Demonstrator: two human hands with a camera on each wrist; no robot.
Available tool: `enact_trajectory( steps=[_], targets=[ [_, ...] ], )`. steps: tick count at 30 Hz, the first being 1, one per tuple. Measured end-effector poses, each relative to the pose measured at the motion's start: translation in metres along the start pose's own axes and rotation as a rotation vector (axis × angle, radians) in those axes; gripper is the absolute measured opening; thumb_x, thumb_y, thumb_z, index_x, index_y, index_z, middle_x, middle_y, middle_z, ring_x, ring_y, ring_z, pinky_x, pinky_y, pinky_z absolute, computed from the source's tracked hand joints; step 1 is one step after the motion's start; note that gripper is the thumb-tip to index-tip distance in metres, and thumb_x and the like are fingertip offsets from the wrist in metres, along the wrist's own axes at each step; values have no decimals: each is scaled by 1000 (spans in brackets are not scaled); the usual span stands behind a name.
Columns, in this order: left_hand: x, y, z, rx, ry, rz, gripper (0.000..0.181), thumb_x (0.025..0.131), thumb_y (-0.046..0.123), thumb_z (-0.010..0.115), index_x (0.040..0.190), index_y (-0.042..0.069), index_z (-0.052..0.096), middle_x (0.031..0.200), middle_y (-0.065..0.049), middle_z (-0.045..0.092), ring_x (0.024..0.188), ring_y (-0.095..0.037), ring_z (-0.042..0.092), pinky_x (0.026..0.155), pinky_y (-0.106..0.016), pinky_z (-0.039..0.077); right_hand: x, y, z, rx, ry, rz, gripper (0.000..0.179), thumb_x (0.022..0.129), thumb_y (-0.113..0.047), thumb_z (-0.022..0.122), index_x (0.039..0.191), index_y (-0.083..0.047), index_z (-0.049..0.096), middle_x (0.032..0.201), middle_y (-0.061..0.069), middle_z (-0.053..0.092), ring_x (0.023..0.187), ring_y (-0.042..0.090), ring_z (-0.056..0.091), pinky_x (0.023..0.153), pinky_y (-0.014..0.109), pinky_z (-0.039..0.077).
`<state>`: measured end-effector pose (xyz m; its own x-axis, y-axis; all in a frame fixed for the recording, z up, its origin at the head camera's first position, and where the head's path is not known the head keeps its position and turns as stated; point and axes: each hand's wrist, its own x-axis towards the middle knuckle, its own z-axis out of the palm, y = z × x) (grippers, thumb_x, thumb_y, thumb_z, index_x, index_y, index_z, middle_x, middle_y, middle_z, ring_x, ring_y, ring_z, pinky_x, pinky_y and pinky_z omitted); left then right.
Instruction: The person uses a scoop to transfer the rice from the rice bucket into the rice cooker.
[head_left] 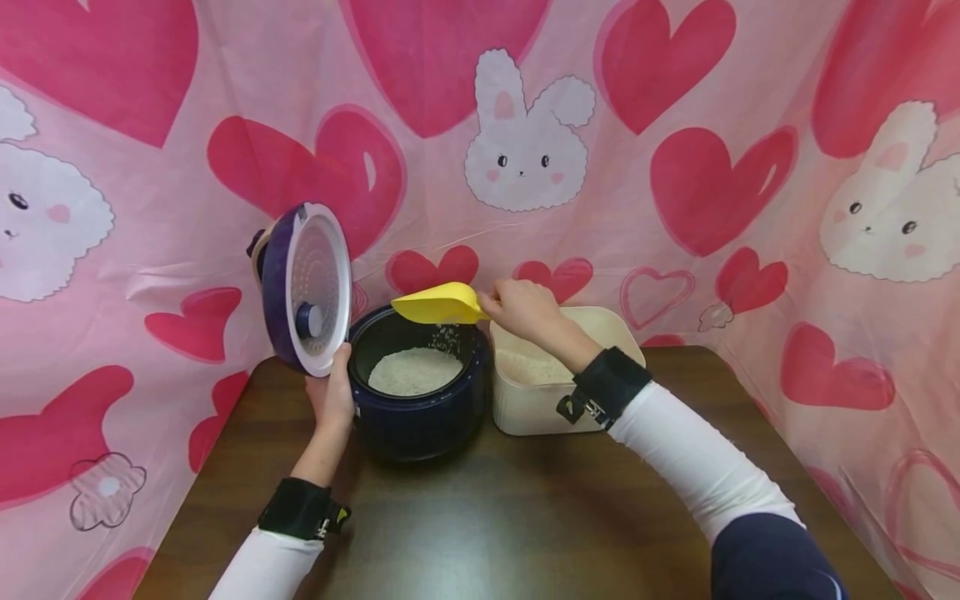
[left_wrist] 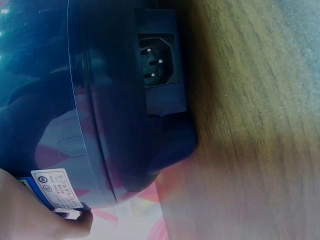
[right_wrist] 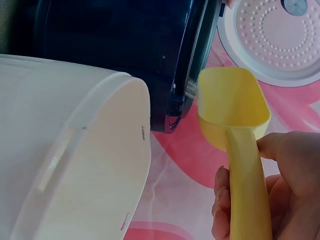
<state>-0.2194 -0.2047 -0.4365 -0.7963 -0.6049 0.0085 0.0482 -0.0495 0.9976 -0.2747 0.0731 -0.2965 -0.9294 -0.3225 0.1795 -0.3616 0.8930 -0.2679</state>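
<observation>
My right hand (head_left: 522, 311) grips the handle of a yellow scoop (head_left: 438, 303), which is tipped over the rice cooker (head_left: 420, 427). Loose rice grains fall from it. Inside the cooker's dark pot, white rice (head_left: 415, 372) lies heaped. The raised purple lid (head_left: 279, 292) stands on the cooker's left, its white perforated inner side facing right. My left hand (head_left: 333, 393) holds the lid's lower edge beside the cooker's rim, thumb in front; its other fingers are mostly hidden. In the right wrist view, fingers (right_wrist: 223, 200) wrap the scoop's handle.
A cream bin (head_left: 536, 408) with rice inside stands right of the cooker. Both sit on a brown wooden table (head_left: 480, 525). A power socket (left_wrist: 157, 60) shows low on the cooker's side. Behind hangs a pink cloth (head_left: 442, 192) with hearts and rabbits.
</observation>
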Motion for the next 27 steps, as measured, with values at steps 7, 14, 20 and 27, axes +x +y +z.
enact_trajectory(
  steps=[7,14,20,27],
  targets=[
    [0,1,0,-11,-2,5,64,97,46,64,145,5,52,139,-12,58,119,-21,50,113,-34,33,-2,3,1,15,-10,-24,35,106,-36,55,84,-10,60,73,5,54,68,23,52,60,31,41],
    [-2,2,0,-9,-7,-18,66,97,48,64,146,5,51,139,-13,57,119,-23,49,113,-35,33,-4,6,4,35,-14,-36,34,105,-37,57,87,-10,64,73,4,56,68,23,53,60,32,42],
    [-3,2,0,2,8,-19,66,97,48,64,144,4,52,136,-14,58,118,-24,50,113,-35,34,-5,10,9,39,8,-62,34,105,-37,58,86,-10,65,72,3,56,68,23,53,59,32,43],
    [-2,2,0,-4,2,-2,66,97,47,64,145,5,51,137,-14,58,121,-26,51,114,-37,33,-3,16,14,36,40,-178,31,102,-38,66,88,-10,66,73,3,59,68,22,54,61,32,44]
  ],
)
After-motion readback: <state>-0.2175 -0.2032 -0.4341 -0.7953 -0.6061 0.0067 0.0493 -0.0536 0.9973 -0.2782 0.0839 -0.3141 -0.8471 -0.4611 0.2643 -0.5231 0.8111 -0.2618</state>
